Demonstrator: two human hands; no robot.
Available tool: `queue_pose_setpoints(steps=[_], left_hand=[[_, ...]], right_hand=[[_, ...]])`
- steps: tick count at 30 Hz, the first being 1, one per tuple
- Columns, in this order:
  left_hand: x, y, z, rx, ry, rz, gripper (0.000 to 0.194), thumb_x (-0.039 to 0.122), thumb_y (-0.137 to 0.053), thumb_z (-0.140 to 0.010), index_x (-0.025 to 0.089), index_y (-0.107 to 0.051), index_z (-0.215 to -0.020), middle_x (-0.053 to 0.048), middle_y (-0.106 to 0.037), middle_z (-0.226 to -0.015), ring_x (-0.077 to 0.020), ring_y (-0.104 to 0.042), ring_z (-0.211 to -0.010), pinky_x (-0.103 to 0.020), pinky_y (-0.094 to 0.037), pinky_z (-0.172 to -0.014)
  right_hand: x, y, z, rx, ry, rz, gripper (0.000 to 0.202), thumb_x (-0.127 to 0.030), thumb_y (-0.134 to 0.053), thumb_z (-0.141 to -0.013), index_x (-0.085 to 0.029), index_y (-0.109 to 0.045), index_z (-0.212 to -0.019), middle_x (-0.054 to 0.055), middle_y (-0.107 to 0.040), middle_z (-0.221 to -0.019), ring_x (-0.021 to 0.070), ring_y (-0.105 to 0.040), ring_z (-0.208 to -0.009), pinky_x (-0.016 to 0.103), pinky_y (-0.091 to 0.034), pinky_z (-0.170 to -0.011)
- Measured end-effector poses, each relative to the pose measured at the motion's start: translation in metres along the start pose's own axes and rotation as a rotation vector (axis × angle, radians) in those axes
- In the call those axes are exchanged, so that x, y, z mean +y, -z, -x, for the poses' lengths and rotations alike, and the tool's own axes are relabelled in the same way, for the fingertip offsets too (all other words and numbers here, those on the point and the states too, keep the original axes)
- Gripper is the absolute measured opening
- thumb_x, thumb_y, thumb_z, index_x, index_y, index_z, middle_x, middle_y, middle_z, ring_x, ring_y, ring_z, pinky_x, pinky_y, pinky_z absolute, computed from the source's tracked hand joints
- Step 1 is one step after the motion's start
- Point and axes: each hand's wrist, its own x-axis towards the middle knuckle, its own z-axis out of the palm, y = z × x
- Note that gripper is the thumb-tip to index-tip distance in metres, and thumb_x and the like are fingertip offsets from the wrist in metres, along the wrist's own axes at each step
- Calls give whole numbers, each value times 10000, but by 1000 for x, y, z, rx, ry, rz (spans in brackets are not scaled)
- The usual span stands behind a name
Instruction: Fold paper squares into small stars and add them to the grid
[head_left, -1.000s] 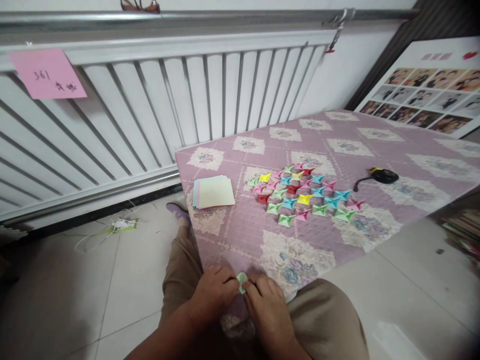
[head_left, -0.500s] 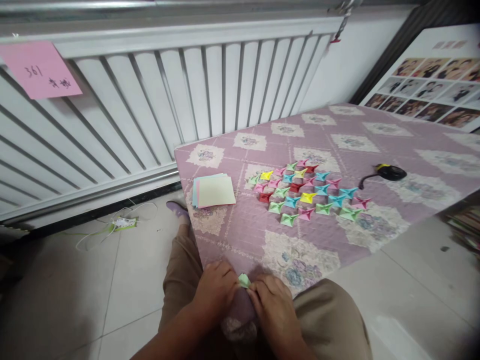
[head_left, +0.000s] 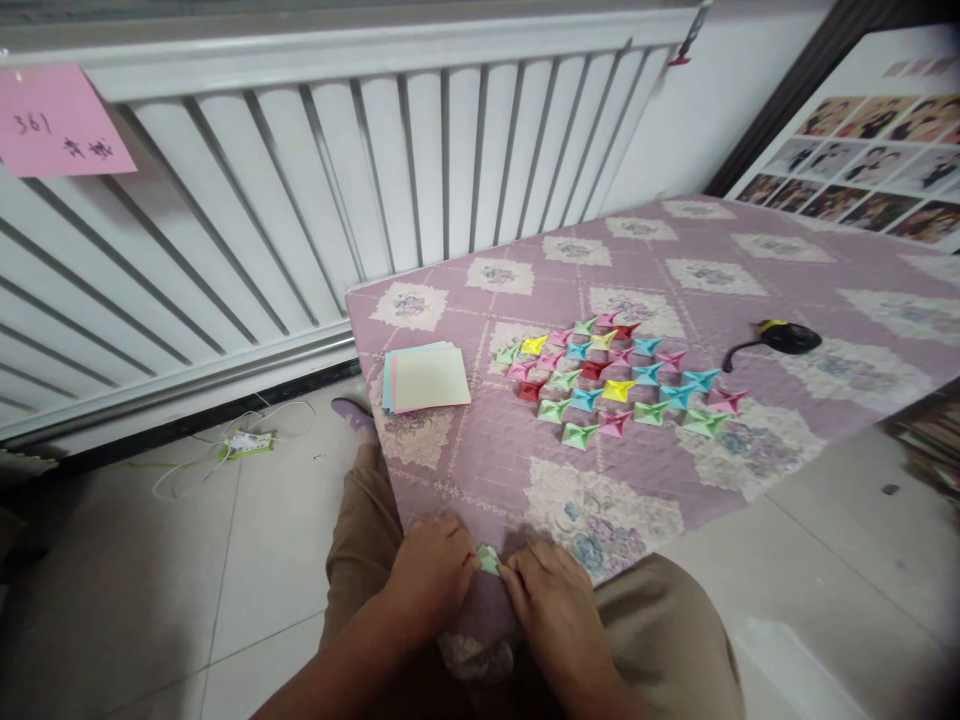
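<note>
A small piece of folded pale green paper (head_left: 488, 559) is at the near edge of the table, between my two hands. My left hand (head_left: 437, 566) has its fingers curled and pinches the paper's left side. From the other side, my right hand (head_left: 550, 592) grips it with thumb and bent fingers. The fingers cover much of the paper, so its exact folds cannot be made out. Farther up the table, several folded paper stars (head_left: 618, 391) in green, pink, blue, red and yellow stand in slanting rows.
Left of the stars lies a stack of square paper sheets (head_left: 433, 380), cream on top. A black object with a curved stem (head_left: 787, 338) rests to the right. The flowered tablecloth (head_left: 480, 450) reaches a white radiator (head_left: 420, 180). A power strip (head_left: 250, 442) with cables lies on the floor.
Both hands stay at the green paper, with only slight finger movement. My view has shifted a little, so the radiator and pink note appear higher.
</note>
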Motion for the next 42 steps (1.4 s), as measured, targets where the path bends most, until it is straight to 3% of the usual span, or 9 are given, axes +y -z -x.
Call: queue_pose_setpoints(steps=[9,16,25,42], left_hand=[[-1,7,-3,-10,-18,37,140,233,-501,-875,189,-605,-792,-26,-620,-856,-187,-559,-833,-307,-409,-741],[0,3,-4,3,7,32,206,272,-474,-909,183,-612,-785,-28,-626,-862,-186,-565,-843,-306,-405,-753],[4,10,-10,-68,36,-10,223,310,-488,-898,186,-637,-789,-33,-637,-839,-195,-580,-824,-295,-418,-706],[4,4,-12,-89,47,-87,202,311,-500,-907,174,-628,-833,-50,-628,-882,-222,-587,-851,-340,-443,-739]], right_hand=[[-2,7,-4,16,-23,-51,272,-292,-490,-908,-229,-556,-652,15,-571,-699,183,-511,-691,316,-326,-679],[-3,7,-6,-45,-70,-57,218,-259,-569,-860,-228,-560,-644,11,-576,-705,199,-514,-723,323,-322,-687],[-4,6,-8,11,-56,-36,290,-296,-520,-887,-230,-536,-605,12,-561,-668,188,-507,-679,318,-317,-657],[-3,2,-7,-11,-66,0,272,-293,-540,-873,-240,-555,-606,15,-575,-672,204,-511,-693,335,-312,-665]])
